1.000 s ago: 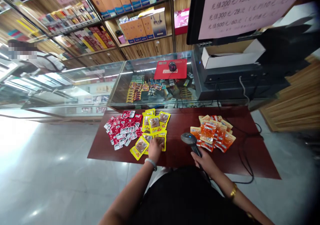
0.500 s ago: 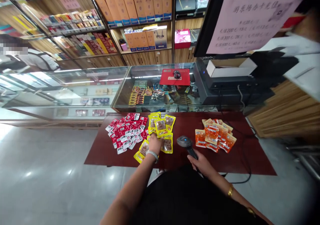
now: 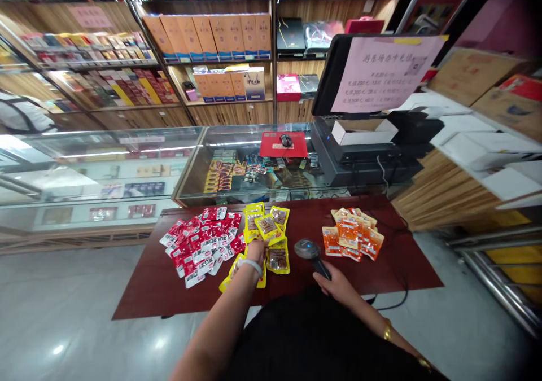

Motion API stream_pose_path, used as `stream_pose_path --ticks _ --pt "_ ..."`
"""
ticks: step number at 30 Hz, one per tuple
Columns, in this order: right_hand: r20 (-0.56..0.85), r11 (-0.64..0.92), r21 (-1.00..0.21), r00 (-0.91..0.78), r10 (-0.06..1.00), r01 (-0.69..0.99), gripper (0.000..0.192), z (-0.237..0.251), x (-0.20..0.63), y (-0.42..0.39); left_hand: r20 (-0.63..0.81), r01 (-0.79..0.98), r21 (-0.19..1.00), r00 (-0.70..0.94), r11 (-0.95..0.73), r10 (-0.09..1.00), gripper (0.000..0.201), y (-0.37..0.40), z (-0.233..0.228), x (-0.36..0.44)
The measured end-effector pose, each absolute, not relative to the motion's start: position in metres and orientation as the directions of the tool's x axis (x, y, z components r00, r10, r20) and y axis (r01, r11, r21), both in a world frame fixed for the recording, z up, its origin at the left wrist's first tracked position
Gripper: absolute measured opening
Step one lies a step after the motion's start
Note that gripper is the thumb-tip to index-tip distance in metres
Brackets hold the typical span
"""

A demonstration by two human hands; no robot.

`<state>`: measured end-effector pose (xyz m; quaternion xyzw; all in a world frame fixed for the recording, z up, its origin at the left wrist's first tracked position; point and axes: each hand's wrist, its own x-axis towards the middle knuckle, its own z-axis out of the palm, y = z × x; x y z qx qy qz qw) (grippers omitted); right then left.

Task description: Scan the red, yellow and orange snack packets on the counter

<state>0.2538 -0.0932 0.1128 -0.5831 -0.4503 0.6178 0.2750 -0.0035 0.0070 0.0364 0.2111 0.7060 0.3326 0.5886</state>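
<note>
My left hand (image 3: 256, 252) reaches into a pile of yellow snack packets (image 3: 278, 257) in the middle of the dark red table (image 3: 144, 282). Its fingers are closed at the lower edge of one yellow snack packet (image 3: 270, 227), which lies askew over the others; the fingertips are partly hidden. My right hand (image 3: 334, 282) is wrapped round the handle of a black barcode scanner (image 3: 308, 249), whose head points away from me above the table. Red and white packets (image 3: 203, 242) are heaped to the left. Orange packets (image 3: 350, 234) form a smaller pile on the right.
A glass display counter (image 3: 190, 166) runs behind the table. On it are a red mat (image 3: 271, 145) with a mouse (image 3: 286, 140), and a monitor (image 3: 330, 76) bearing a pink paper notice. A cable (image 3: 400, 302) hangs near the table's right side. A person's white sleeve (image 3: 29, 113) shows far left.
The view has shifted, so more of the right side shows. The upper yellow packet has turned askew at my left fingers. My right hand keeps hold of the scanner.
</note>
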Motion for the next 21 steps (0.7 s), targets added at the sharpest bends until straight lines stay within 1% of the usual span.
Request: stream_pose_path --ticks 3,7,9,11,13,16,21 --pt "-0.467 -0.433 -0.880 -0.188 0.864 0.193 0.057 0.120 0.265 -0.081 -0.795 -0.198 0.606 -0.120 0.771 0.594 0.030 0.003 0.045 -0.003" --pt "-0.467 -0.438 -0.883 -0.225 0.855 0.165 0.047 0.123 0.280 -0.062 -0.794 -0.326 0.545 0.094 0.772 0.601 0.039 -0.011 0.048 0.010" --pt "-0.453 -0.429 -0.891 -0.229 0.862 0.150 0.044 0.123 0.285 -0.052 -0.768 -0.346 0.552 0.145 0.759 0.624 0.041 -0.016 0.044 0.025" --pt "-0.438 -0.418 -0.899 -0.227 0.870 0.131 0.043 0.123 0.290 -0.042 -0.736 -0.329 0.583 0.174 0.743 0.654 0.041 -0.016 0.039 0.043" --pt "-0.428 -0.414 -0.904 -0.223 0.876 0.110 0.044 0.123 0.296 -0.033 -0.702 -0.313 0.617 0.194 0.722 0.685 0.040 -0.011 0.036 0.059" --pt "-0.417 -0.408 -0.909 -0.212 0.884 0.087 0.045 0.123 0.305 -0.020 -0.654 -0.306 0.660 0.215 0.686 0.725 0.045 0.000 0.038 0.079" --pt "-0.410 -0.412 -0.911 -0.183 0.893 0.028 0.044 0.112 0.322 -0.006 -0.650 -0.284 0.667 0.228 0.688 0.725 0.057 0.017 0.043 0.096"
